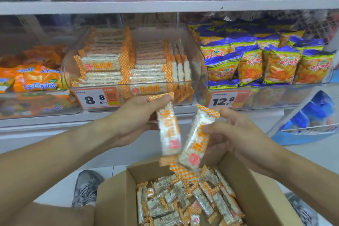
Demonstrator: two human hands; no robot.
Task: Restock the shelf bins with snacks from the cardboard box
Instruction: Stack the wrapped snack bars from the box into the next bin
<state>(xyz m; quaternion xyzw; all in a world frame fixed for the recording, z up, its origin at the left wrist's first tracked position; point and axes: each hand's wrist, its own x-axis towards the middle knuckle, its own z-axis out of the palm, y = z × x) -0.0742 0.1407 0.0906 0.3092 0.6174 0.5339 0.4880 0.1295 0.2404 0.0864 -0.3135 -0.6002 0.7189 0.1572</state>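
Currently both hands are up between the shelf and the cardboard box [117, 194], each holding one puffed-rice bar. Left hand [135, 115] pinches the top seal of its bar [169, 130] between thumb and fingers; the bar hangs nearly upright. Right hand [236, 132] has fingers curled round the second bar [195, 139], thumb across its front; that bar tilts, lower end toward the left. The two bars' lower ends sit close together, contact unclear due to blur.

Box sits near, open, on the person's lap or just in front, loosely filled with more of the same orange-checked bars [185, 202].

Far side: clear shelf bin [132, 86] directly behind the hands, partly stocked with neat stacks of the same bars, price tag 8.8 [97, 98] on its front. Right neighbour bin holds purple-and-yellow snack bags [280, 64], tagged 12.8. Left bin holds orange packets [36, 80]. Grey sneaker [86, 187] on the floor left of the box.
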